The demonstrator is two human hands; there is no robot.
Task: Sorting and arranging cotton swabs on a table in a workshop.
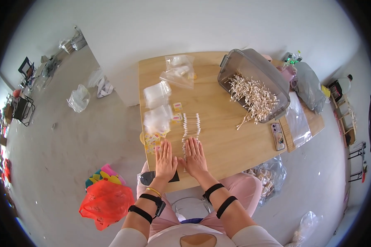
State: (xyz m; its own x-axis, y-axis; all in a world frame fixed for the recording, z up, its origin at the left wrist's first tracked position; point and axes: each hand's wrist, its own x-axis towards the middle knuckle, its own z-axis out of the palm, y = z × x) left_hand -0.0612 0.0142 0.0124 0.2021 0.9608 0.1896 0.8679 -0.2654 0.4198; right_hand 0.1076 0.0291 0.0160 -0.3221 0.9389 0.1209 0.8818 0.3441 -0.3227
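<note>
Under both flat palms, near end of row of cotton swabs [191, 125]: left hand [165, 155] and right hand [195, 155] spread open, pressing, pinching nothing. Risk: uneven push rolls swabs askew toward small packets [157, 119] just left.

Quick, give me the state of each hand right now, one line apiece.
Left hand: open, fingers flat on the table, holding nothing.
Right hand: open, flat, fingertips at the near end of the row of cotton swabs, gripping nothing.
</note>
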